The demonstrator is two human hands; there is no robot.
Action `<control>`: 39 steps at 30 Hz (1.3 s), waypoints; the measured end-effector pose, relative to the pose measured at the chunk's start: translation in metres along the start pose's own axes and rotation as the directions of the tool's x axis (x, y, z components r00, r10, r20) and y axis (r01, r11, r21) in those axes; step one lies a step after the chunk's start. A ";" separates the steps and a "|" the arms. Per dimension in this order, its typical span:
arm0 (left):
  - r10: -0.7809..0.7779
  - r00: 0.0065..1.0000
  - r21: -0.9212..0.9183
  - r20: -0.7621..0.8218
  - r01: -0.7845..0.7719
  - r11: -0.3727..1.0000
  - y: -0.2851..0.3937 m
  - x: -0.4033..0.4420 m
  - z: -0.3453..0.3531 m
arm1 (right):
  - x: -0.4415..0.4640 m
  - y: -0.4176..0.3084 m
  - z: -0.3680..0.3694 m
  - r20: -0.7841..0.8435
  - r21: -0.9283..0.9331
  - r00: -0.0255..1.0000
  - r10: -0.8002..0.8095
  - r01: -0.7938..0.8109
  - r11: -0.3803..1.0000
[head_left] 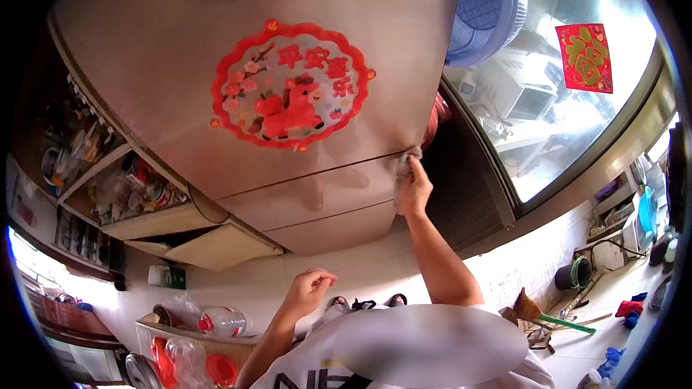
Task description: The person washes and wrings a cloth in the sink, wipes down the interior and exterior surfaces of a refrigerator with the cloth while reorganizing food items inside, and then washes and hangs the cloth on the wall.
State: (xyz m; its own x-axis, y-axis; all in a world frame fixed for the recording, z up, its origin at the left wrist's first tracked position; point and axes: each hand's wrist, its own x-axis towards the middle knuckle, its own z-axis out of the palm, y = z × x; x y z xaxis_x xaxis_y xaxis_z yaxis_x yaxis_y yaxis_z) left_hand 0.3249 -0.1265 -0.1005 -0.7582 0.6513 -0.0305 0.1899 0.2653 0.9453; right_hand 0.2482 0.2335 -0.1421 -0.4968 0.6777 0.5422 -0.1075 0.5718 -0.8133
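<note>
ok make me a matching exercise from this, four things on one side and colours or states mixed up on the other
1. right hand
2. left hand
3. horse sticker
4. round basket

A. blue
B. holding a cloth at the edge of the door
C. red-rimmed
D. away from the door

Pairs: 1-B, 2-D, 3-C, 4-A
</note>
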 end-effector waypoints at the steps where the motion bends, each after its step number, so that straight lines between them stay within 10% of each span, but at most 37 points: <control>1: -0.034 0.999 -0.012 -0.010 0.034 0.999 -0.007 -0.008 0.000 | 0.005 0.005 -0.003 -0.046 0.157 0.984 0.173 -0.164 0.974; 7: -0.123 0.991 -0.018 -0.050 0.122 0.992 -0.017 -0.018 -0.001 | 0.117 -0.163 -0.031 -0.348 0.109 0.861 -0.370 0.429 0.896; 9: -0.111 0.993 0.000 -0.050 0.111 0.994 -0.010 -0.013 0.002 | 0.150 -0.218 -0.036 -0.312 -0.234 0.747 -0.588 0.539 0.809; 13: -0.010 0.999 0.105 -0.036 0.014 0.994 0.009 -0.001 0.021 | 0.167 -0.204 -0.001 -0.064 -0.419 0.768 -0.638 0.559 0.715; 18: -0.012 1.000 0.214 0.012 0.009 0.977 0.015 -0.007 0.025 | 0.117 -0.129 0.006 -0.043 -0.401 0.797 -0.602 0.538 0.741; 39: -0.091 0.993 0.197 0.075 0.075 0.978 0.026 -0.005 0.054 | 0.167 -0.212 -0.021 -0.043 -0.414 0.776 -0.630 0.560 0.718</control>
State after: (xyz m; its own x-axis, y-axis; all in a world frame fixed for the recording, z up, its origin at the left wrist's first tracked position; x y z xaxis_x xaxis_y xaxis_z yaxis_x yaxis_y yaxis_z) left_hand 0.3678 -0.0845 -0.0938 -0.7237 0.6756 -0.1406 0.2518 0.4482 0.8578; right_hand 0.2064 0.2353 0.1255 -0.2808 0.1855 0.9417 0.0008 0.9812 -0.1930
